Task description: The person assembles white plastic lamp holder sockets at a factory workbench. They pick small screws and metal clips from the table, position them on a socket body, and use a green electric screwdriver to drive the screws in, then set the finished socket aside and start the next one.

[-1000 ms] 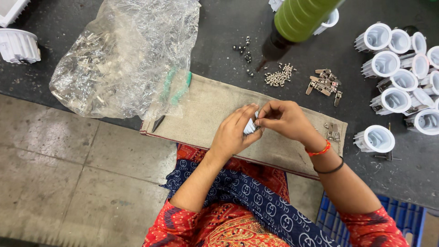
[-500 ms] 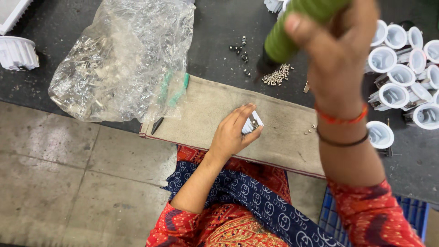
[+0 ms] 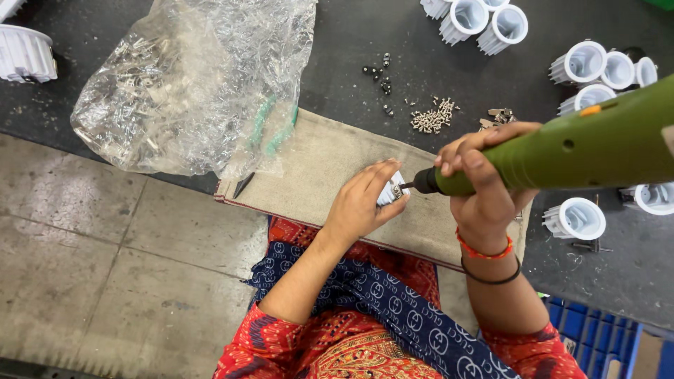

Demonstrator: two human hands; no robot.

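The left hand (image 3: 361, 203) pinned a small white finned part (image 3: 390, 191) to the tan cloth pad (image 3: 316, 168) at the table's (image 3: 393, 42) near edge. The right hand (image 3: 484, 182) wrapped tight around a green power screwdriver (image 3: 583, 144), its tip touching that part. Loose screws (image 3: 434, 118) lay just beyond the pad.

Left of mat: clear plastic bag (image 3: 193, 84) of parts overlaps the beige mat (image 3: 316, 161) edge, blocking that side.
Far: loose screws (image 3: 433, 118) and black bits (image 3: 379, 74) scattered; bare dark table (image 3: 337, 42) between.
Right: white ribbed housings (image 3: 577, 217) crowd; narrow gaps.
Near mat middle: open cloth.
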